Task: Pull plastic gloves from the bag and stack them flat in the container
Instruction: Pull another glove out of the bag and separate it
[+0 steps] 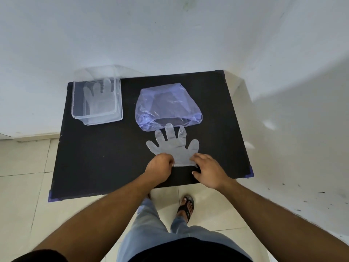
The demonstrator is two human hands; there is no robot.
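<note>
A clear plastic glove (172,146) lies spread flat on the black table (105,157), fingers pointing toward the purple bag (168,106). My left hand (160,167) pinches the left corner of the glove's cuff. My right hand (207,171) grips the right corner of the cuff, fingers pressed on the plastic. The bag lies at the table's middle back with its mouth facing me, just behind the glove's fingertips. A clear rectangular container (97,101) stands at the back left with a flat glove (98,95) inside it.
The table stands against a white wall, with purple corner guards (52,197) at the front corners. Tiled floor, my legs and a sandalled foot (186,207) show below the front edge.
</note>
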